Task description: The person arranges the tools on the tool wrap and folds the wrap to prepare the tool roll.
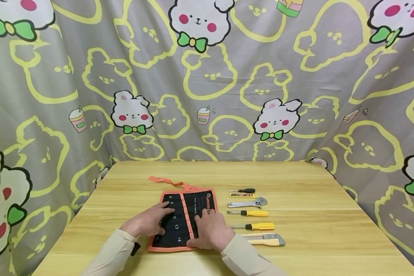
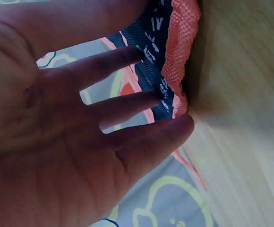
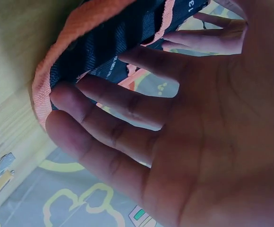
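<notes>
A black tool roll [image 1: 174, 241] with orange edging lies unfolded on the table, its pockets marked with white numbers. My left hand [image 1: 147, 219] rests on its left part with fingers spread. On the right part lies my right hand [image 1: 212, 232], its fingers extended toward the far side. In the left wrist view, the left fingertips [image 2: 182, 126] are right at the roll's orange edge [image 2: 178, 47]. The right wrist view shows the right fingertips [image 3: 64, 97] on the black fabric beside the orange border [image 3: 42, 94]. Neither hand grips anything.
Right of the roll lie a black-handled screwdriver [image 1: 246, 190], a yellow packet-like strip [image 1: 243, 196], an adjustable wrench [image 1: 248, 203], two yellow-handled screwdrivers [image 1: 257, 213] and a yellow utility knife [image 1: 269, 240]. An orange strap [image 1: 167, 180] trails behind the roll. Patterned curtains [image 1: 227, 88] enclose the wooden table [image 1: 314, 214].
</notes>
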Motion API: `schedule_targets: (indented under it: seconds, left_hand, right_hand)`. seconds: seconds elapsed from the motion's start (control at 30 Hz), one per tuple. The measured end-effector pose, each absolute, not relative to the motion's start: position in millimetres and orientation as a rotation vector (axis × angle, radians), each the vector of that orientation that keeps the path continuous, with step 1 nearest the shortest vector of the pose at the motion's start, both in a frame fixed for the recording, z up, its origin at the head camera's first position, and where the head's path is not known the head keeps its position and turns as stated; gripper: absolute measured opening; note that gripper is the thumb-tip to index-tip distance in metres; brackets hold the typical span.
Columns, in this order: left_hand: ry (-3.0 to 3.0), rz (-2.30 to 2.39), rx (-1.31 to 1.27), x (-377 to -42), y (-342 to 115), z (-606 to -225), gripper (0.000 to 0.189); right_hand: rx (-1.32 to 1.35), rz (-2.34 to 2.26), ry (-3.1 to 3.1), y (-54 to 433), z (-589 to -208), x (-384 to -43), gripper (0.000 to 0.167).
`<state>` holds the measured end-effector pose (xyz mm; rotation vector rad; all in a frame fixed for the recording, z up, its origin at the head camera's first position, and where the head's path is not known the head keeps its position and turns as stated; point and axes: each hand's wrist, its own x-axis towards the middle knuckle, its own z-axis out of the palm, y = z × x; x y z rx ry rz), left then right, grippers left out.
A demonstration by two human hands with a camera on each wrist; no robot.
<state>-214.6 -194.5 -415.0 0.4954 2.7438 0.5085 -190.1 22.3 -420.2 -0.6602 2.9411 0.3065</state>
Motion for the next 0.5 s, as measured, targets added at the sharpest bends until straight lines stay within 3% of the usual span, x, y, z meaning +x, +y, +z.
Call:
schedule_targets:
  seconds: [0.5]
  left_hand:
    - [2.7,0.504,0.611,-218.7,-195.9,-421.3,0.055]
  right_hand:
    - [-0.78,0.23,3.001,44.3,-421.4,-187.6,0.074]
